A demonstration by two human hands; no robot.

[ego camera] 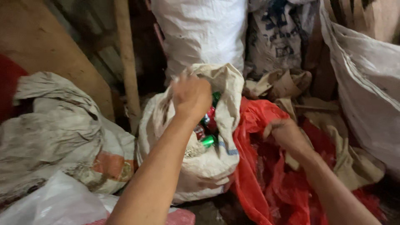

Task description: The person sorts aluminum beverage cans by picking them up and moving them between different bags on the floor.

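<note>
Left hand (191, 96) was closed on the rim of the woven sack (208, 166) at frame centre, mouth held open, cans (208, 141) seen just below it; right hand (285, 134) was clenched on red plastic (258, 175) lower right, just beside the sack

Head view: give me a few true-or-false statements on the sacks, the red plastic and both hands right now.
1. The left hand is at the mouth of the dirty white woven sack. True.
2. That sack holds only paper. False: green and red cans show in its opening.
3. The right hand is on the red plastic bag. True.
4. The red plastic bag lies left of the woven sack. False: it lies on its right, against it.
5. A wooden pole stands behind the sack, to its left. True.
</note>
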